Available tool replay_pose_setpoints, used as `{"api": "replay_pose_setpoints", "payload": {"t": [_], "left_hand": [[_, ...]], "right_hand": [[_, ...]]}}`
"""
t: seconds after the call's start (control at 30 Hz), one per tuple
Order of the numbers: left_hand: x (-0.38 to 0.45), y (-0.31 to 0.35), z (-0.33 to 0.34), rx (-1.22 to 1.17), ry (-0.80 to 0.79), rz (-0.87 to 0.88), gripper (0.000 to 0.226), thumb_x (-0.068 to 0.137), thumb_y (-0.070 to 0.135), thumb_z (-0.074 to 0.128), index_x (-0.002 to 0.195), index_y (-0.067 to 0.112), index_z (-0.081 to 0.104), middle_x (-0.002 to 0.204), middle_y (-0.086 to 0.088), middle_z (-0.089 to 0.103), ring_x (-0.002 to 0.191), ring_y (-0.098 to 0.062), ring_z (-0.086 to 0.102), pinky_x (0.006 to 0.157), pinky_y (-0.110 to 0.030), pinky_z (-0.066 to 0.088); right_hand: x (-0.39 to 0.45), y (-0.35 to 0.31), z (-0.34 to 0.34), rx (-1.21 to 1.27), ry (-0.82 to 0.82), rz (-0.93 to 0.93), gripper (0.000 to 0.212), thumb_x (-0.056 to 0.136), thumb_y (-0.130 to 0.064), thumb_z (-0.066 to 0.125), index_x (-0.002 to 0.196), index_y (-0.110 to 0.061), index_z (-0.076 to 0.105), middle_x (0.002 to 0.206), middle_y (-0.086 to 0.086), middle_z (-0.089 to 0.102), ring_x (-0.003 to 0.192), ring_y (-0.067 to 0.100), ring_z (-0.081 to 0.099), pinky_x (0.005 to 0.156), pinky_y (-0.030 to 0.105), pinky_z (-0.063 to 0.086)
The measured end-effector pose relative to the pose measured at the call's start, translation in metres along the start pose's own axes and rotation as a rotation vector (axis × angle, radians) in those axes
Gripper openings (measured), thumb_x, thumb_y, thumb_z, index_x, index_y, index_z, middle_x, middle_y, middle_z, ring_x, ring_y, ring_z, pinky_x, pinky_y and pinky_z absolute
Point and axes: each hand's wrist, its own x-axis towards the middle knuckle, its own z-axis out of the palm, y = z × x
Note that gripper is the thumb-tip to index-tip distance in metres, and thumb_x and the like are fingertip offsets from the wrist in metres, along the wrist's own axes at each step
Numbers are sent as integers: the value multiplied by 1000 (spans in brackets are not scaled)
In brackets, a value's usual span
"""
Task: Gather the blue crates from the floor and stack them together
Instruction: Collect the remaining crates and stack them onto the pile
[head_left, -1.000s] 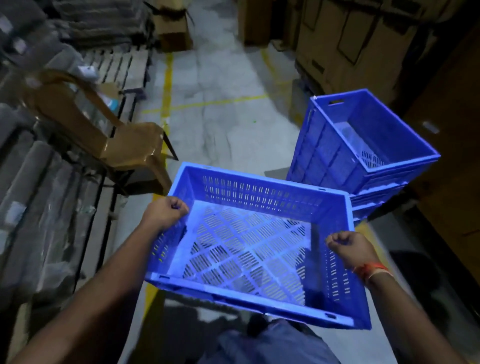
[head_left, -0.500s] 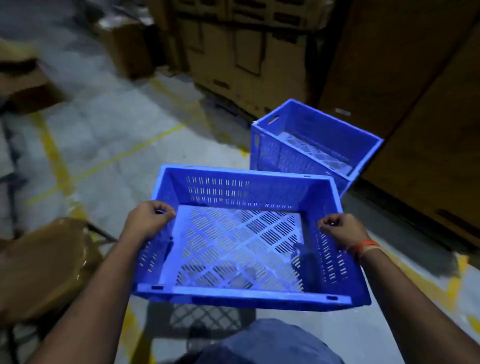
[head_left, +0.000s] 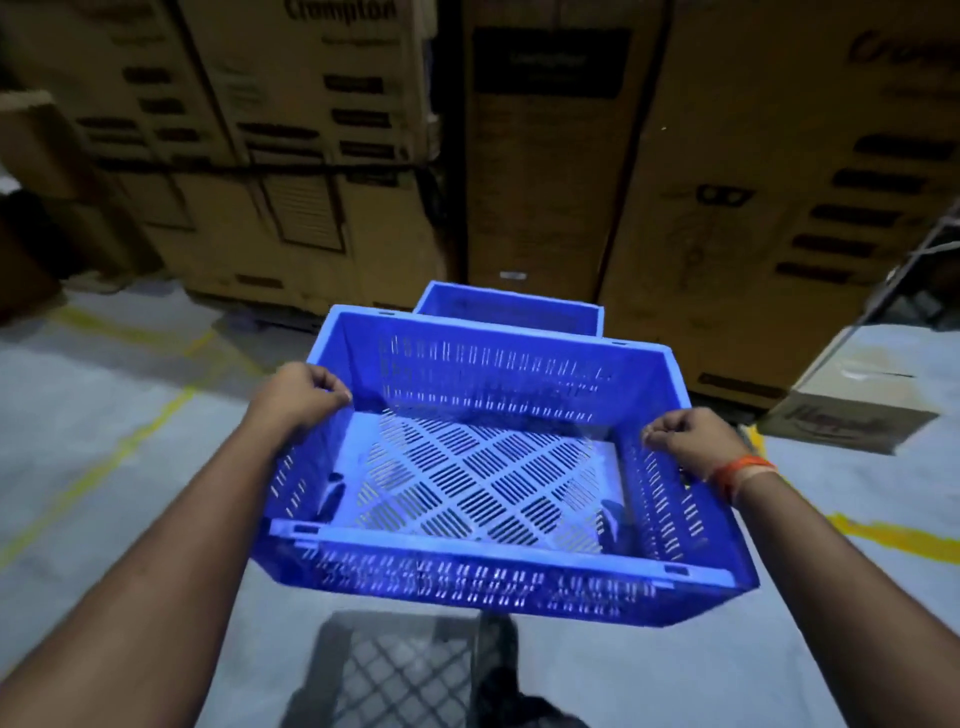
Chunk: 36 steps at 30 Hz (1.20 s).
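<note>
Warehouse floor (head_left: 104, 426); both hands (head_left: 298, 395) gripping crate (head_left: 483, 467)

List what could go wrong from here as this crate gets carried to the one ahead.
1. The carried crate hides most of the crate ahead, so lowering it on could miss the rim and leave it crooked.
2. The left hand and right hand grip only the side rims, so fingers might get pinched when the crates meet.
3. The crate blocks the floor below, and a cardboard box sits nearby on the right, a likely trip hazard.
</note>
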Motion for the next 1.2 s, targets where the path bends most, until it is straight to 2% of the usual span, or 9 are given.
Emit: {"api": "replay_pose_setpoints", "payload": {"t": [0.13,0.23,0.3,0.43,0.83,1.0,1.07,1.17,1.2], "left_hand": [[58,15,4,-35,-20,36,19,64,37,69,67,19,74,67,-3,75,50,-22,60,56,-25,47],[102,25,13,12,-16,17,15,71,35,71,69,20,74,64,2,73,55,-24,67,56,-25,46],[132,30,22,26,-13,6,14,73,33,70,70,20,74,63,3,73,54,-24,69,57,-26,51],[191,44,39,60,-12,-1,12,73,32,68,71,21,74,65,3,73,60,-21,69,65,-27,53],[362,117,61,42,-1,93,12,73,32,68,73,21,73,69,2,73,61,-25,68,69,-34,60],[423,141,83,39,-53,131,8,75,26,68,73,21,74,73,3,74,66,-22,68,72,-33,59],[444,143,95,39,-65,136,6,76,23,69,74,20,74,75,1,74,69,-22,68,72,-31,58],[464,135,116,90,-127,125,3,77,22,71,78,20,73,79,-1,74,77,-25,69,75,-29,55],[469,130,123,118,-147,127,3,77,22,72,80,21,73,81,-2,74,81,-26,69,76,-30,55]], "right_hand": [[39,-18,-6,-2,33,14,11,76,-19,69,72,-9,73,72,18,72,40,24,55,43,29,48],[79,-33,-6,-14,47,32,14,74,-24,70,71,-11,73,66,12,72,39,24,56,46,29,49],[109,-42,-3,-16,50,39,14,76,-25,70,70,-12,73,56,6,68,39,22,55,48,27,47],[167,-53,2,-16,45,71,14,78,-24,70,70,-12,73,46,-2,63,38,19,55,49,24,46],[317,-87,-14,-14,95,84,10,78,-18,69,71,-12,72,47,-8,63,40,19,54,45,25,45],[362,-93,-18,-101,153,136,8,79,-21,68,73,-17,72,54,-9,65,36,0,54,39,15,44],[379,-92,-15,-135,159,150,6,79,-22,69,75,-18,72,62,-7,66,45,3,57,46,17,46],[397,-89,-2,-174,154,162,3,79,-21,70,80,-20,73,62,-10,62,54,8,56,58,25,48],[401,-89,3,-190,158,156,4,79,-19,70,81,-21,73,64,-8,62,58,11,57,64,22,46]]}}
